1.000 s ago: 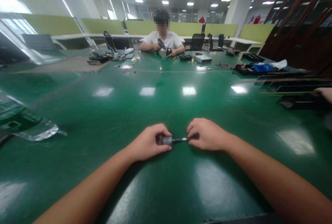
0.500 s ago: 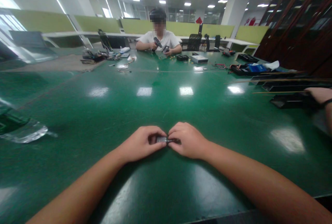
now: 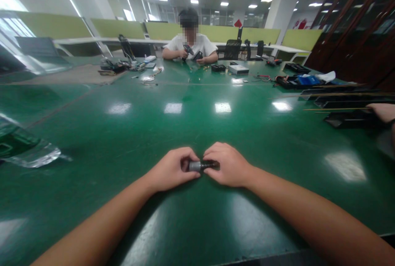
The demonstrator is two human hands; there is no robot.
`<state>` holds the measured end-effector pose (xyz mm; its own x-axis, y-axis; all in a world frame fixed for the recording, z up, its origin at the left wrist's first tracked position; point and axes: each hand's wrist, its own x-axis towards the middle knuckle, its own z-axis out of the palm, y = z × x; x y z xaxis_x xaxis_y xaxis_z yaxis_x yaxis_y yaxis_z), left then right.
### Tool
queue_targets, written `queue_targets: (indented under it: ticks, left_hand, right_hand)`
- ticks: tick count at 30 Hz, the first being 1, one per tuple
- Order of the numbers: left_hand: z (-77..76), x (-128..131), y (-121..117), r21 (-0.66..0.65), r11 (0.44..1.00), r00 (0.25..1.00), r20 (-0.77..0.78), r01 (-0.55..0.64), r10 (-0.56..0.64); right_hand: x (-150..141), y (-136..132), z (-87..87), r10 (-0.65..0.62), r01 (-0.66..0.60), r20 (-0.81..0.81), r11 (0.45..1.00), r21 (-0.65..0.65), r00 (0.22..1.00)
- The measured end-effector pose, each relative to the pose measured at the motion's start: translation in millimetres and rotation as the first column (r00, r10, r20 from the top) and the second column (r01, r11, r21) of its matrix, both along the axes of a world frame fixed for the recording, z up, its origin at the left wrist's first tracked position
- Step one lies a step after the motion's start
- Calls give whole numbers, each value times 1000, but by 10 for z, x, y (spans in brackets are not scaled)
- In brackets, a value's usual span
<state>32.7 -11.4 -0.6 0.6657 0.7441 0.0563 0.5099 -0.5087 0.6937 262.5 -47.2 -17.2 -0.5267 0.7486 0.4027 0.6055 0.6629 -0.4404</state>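
A small dark bottle-shaped object with a grey band (image 3: 195, 166) lies sideways between my hands, low over the tabletop; its exact kind I cannot make out. My left hand (image 3: 169, 170) is closed round the wider grey part, thumb below and fingers above. The narrow dark neck runs to the right into my right hand (image 3: 231, 166), whose thumb and fingers curl about it. The far end of that neck is partly hidden in the palm. Both hands are just above or resting on the green table (image 3: 191, 216).
At left a clear plastic bottle (image 3: 33, 149) lies on its side. Another person's hand (image 3: 384, 112) is at right, by black channel-shaped pieces (image 3: 345, 120). Across the table a person (image 3: 189, 44) holds a power drill (image 3: 187, 49). Tools and a white box (image 3: 238, 69) lie there too.
My hands have drawn slightly apart, so more of the grey band and dark neck shows. The right thumb and fingers have loosened a little. The view has shifted slightly.
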Motion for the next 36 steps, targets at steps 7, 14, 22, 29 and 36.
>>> queue_targets:
  ticks: [7,14,22,29,36]
  left_hand:
    - [-50,-28,31,13,999,999,17,45,-45]
    - [-21,-9,16,8,999,999,9,32,-32]
    - [-24,-6,24,-5,1000,1000,-2,23,-23]
    - [-25,-23,27,-8,1000,1000,-2,24,-24]
    - [-35,-27,32,-10,999,1000,2,30,-30]
  right_hand:
    - [-33,6,-45,29,-29,-29,1000,9,999]
    - [-29,6,-46,20,-20,-25,1000,9,999]
    - [-14,8,-44,14,-14,-15,1000,1,1000]
    - [-15,10,-40,1,-1,8,1000,-27,1000]
    - [0,4,-27,6,-5,24,999,-34,1000]
